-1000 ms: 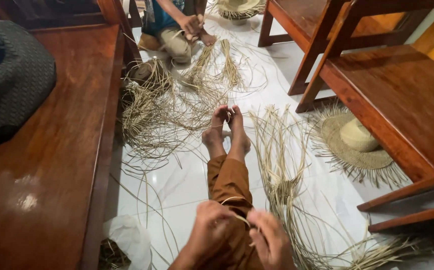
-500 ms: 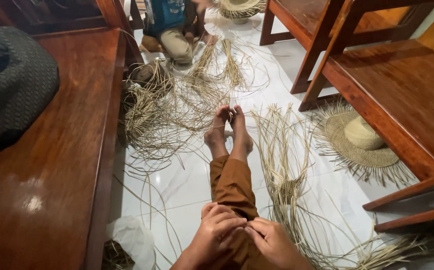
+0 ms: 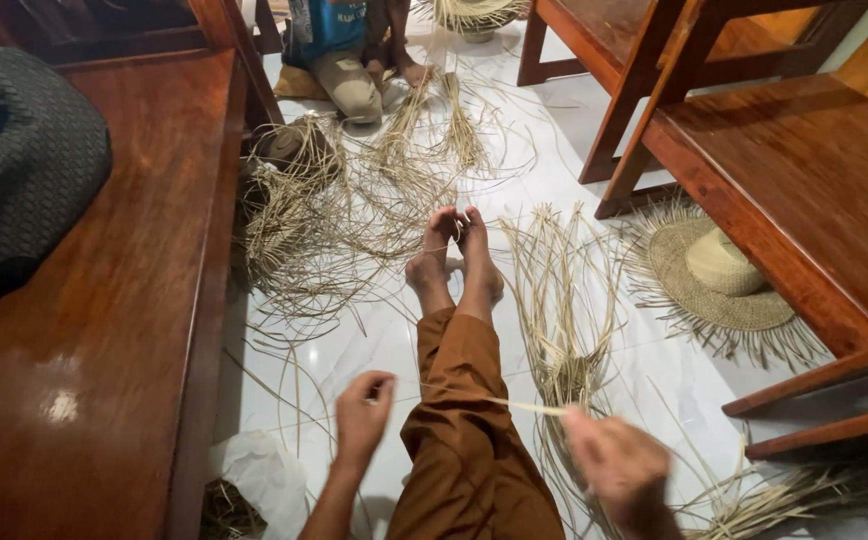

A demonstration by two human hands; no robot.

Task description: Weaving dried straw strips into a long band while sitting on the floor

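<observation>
Straw strip (image 3: 514, 404) stretches tight over the brown-trousered legs (image 3: 464, 400) between both hands, the left hand (image 3: 364, 412) with its grip pinching one end and the blurry right hand (image 3: 619, 465) seemingly pinching the other, beside loose straw (image 3: 564, 300) on the white floor (image 3: 354, 360).

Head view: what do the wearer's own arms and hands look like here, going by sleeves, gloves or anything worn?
Both hands are bare: no gloves, and no rings or watch that can be made out. The left hand and its forearm show no sleeve up to the frame edge. The right hand is motion-blurred, so fine detail cannot be told; no sleeve shows there either.
</observation>
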